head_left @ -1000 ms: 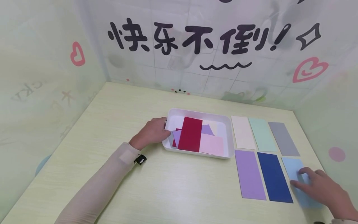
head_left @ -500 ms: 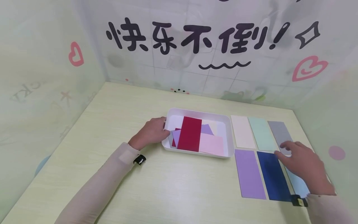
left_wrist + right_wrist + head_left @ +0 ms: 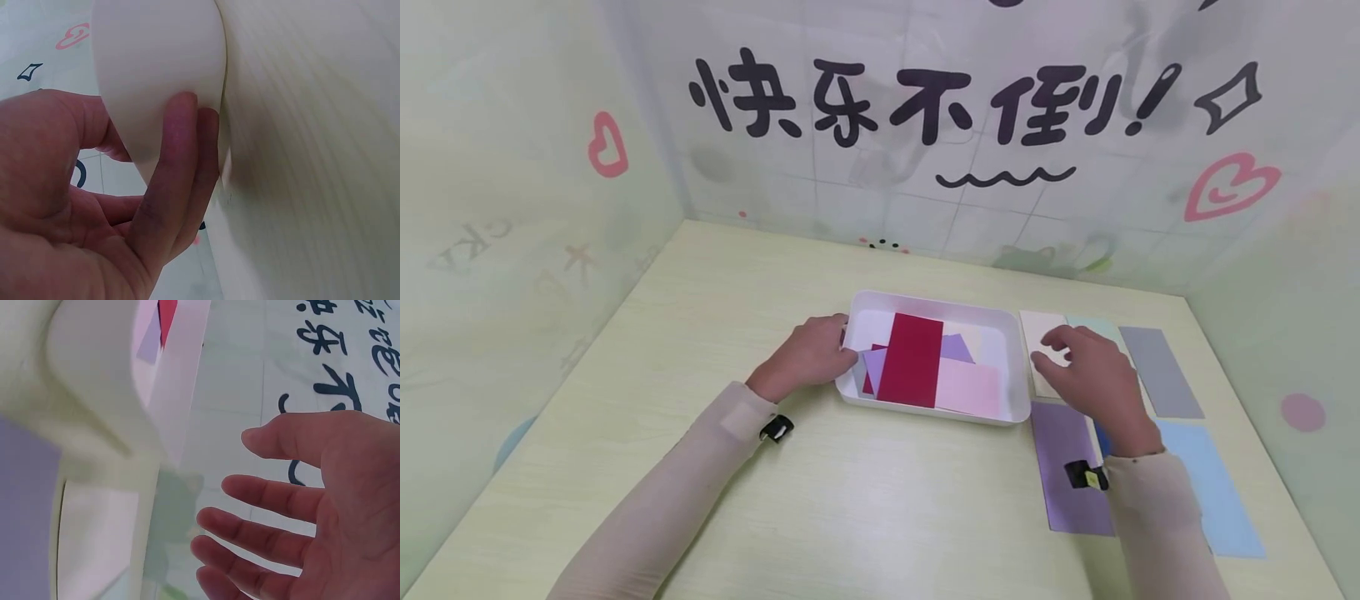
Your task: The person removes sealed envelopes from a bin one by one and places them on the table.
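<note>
My left hand [image 3: 808, 350] grips the left end of a white plastic tray [image 3: 936, 302]. The left wrist view has the fingertips pressed to the tray's outer wall [image 3: 159, 56], the thumb reaching over its rim. Inside lie overlapping paper cards: a dark red card [image 3: 912, 360] on top, a pink card [image 3: 970, 387], and purple and cream pieces partly covered. Beyond the tray's right end, my right hand [image 3: 1093, 379] hovers over the laid-out cards, holding nothing. Its fingers are spread and slightly bent in the right wrist view, with the tray corner [image 3: 94, 344] near.
Cards lie in two rows at the right: cream [image 3: 1036, 329], mint green [image 3: 1101, 323] and grey [image 3: 1161, 371] behind; purple [image 3: 1060, 475], dark blue [image 3: 1102, 439] mostly hidden, and light blue [image 3: 1213, 492] in front. Printed curtains [image 3: 887, 208] enclose the pale wooden table [image 3: 850, 517].
My right hand has lifted off the light blue card and moved left and away from me, over the dark blue card to beside the tray. The left hand and tray stay put.
</note>
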Motion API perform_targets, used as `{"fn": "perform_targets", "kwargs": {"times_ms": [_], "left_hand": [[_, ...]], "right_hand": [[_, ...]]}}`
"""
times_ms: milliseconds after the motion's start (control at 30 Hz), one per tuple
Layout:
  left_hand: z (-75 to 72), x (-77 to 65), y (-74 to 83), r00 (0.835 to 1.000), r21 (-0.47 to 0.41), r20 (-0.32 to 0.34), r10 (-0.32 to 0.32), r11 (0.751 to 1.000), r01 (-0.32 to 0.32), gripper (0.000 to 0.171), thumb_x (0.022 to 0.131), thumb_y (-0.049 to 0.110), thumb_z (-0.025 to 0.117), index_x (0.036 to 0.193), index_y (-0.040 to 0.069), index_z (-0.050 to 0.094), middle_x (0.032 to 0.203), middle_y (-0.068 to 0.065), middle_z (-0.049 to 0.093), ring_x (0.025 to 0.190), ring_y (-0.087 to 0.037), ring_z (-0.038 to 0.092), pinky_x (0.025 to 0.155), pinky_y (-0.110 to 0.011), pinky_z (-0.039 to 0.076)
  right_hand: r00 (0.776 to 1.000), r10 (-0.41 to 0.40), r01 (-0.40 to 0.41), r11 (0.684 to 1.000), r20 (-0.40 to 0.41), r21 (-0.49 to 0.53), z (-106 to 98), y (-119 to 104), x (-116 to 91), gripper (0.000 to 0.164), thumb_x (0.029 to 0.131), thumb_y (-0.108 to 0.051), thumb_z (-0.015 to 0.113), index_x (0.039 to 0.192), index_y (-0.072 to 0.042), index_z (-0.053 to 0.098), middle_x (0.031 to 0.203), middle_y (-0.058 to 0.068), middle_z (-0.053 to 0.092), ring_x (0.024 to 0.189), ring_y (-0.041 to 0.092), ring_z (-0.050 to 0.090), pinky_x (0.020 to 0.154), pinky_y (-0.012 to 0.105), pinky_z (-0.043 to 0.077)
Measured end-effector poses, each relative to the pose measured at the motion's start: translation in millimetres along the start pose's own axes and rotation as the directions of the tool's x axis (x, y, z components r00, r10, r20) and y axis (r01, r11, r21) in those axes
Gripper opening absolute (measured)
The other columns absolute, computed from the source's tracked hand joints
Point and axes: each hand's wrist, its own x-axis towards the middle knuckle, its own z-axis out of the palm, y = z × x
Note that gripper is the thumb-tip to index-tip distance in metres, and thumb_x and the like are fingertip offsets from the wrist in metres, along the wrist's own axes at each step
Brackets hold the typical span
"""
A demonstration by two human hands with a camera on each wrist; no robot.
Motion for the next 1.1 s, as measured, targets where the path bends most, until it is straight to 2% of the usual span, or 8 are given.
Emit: {"fn": "perform_targets", "kwargs": {"times_ms": [367, 533, 767, 933, 1000, 1100], "left_hand": [[-0.3, -0.1, -0.1, 1.0, -0.019, -0.005, 0.005, 1.0, -0.005, 0.03, 0.092, 0.018, 0.058, 0.118, 0.004, 0.057, 0.097, -0.003, 0.064, 0.073, -0.017, 0.06, 0.062, -0.029, 0.049], [0.5, -0.6, 0.1, 1.0, -0.006, -0.011, 0.015, 1.0, -0.015, 0.029, 0.091, 0.018, 0.059, 0.117, 0.005, 0.057, 0.096, -0.002, 0.064, 0.072, -0.016, 0.06, 0.061, -0.029, 0.049], [0.8, -2.0, 3.3, 0.999, 0.005, -0.019, 0.03, 1.0, -0.03, 0.031, 0.092, 0.019, 0.058, 0.119, 0.005, 0.057, 0.097, -0.002, 0.063, 0.072, -0.016, 0.06, 0.061, -0.028, 0.049], [-2.9, -4.3, 5.1, 0.999, 0.053, -0.024, -0.021, 0.998, 0.023, 0.03, 0.092, 0.022, 0.059, 0.116, 0.004, 0.056, 0.092, -0.005, 0.062, 0.071, -0.018, 0.058, 0.061, -0.028, 0.048], [-6.9, -5.1, 7.5, 0.998, 0.093, -0.039, -0.038, 0.995, 0.042, 0.037, 0.093, 0.025, 0.059, 0.121, 0.001, 0.055, 0.094, -0.007, 0.061, 0.073, -0.019, 0.058, 0.061, -0.029, 0.048], [-14.6, -4.5, 14.9, 0.995, 0.169, -0.084, -0.048, 0.984, 0.061, 0.052, 0.094, 0.031, 0.058, 0.133, -0.002, 0.05, 0.108, -0.013, 0.061, 0.08, -0.023, 0.058, 0.065, -0.033, 0.05]], "right_hand": [[0.999, 0.03, -0.03, 1.0, 0.036, 0.001, 31, -27, 31, 0.035, 0.094, -0.035, 0.058, 0.114, -0.008, 0.067, 0.114, 0.013, 0.062, 0.099, 0.03, 0.061, 0.075, 0.049, 0.05], [0.998, 0.055, -0.056, 0.998, 0.028, 0.016, 36, -34, 35, 0.036, 0.093, -0.033, 0.059, 0.116, -0.006, 0.066, 0.114, 0.015, 0.062, 0.097, 0.031, 0.061, 0.077, 0.049, 0.05], [0.996, 0.083, -0.084, 0.996, 0.005, 0.032, 37, -32, 35, 0.035, 0.093, -0.032, 0.061, 0.117, -0.006, 0.065, 0.114, 0.015, 0.061, 0.098, 0.032, 0.06, 0.076, 0.048, 0.05], [0.997, 0.068, -0.069, 0.997, 0.022, 0.046, 35, -32, 35, 0.036, 0.094, -0.032, 0.061, 0.118, -0.005, 0.065, 0.113, 0.016, 0.061, 0.099, 0.033, 0.06, 0.078, 0.049, 0.049], [0.997, 0.064, -0.066, 0.997, 0.03, 0.048, 35, -32, 34, 0.036, 0.094, -0.032, 0.06, 0.118, -0.005, 0.065, 0.114, 0.016, 0.061, 0.099, 0.033, 0.06, 0.078, 0.05, 0.049], [0.998, 0.065, -0.067, 0.997, 0.026, 0.05, 34, -31, 34, 0.036, 0.094, -0.032, 0.06, 0.118, -0.005, 0.065, 0.114, 0.016, 0.061, 0.099, 0.033, 0.06, 0.077, 0.05, 0.049]]}}
